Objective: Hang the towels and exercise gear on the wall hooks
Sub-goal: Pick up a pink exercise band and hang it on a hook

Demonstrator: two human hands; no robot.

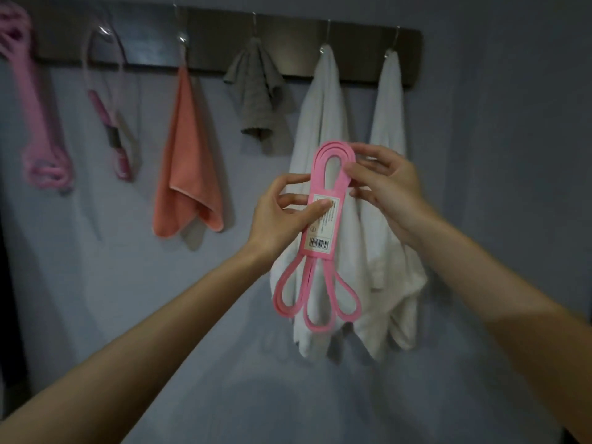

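Note:
I hold a pink resistance band (320, 238), folded into loops inside a pink paper sleeve with a barcode label, upright in front of the white towels. My left hand (282, 216) pinches the sleeve, thumb on the label. My right hand (384, 184) grips the band's top loop from the right. Above runs a dark hook rail (288, 43) on the wall. From it hang a pink rope (35, 123), a skipping rope with pink handles (112, 129), an orange towel (189, 161), a grey cloth (259, 88) and two white towels (323, 100) (389, 110).
The grey wall (496, 155) stretches right of the rail's end. A dark vertical edge (6, 283) borders the far left. Every hook in view carries something.

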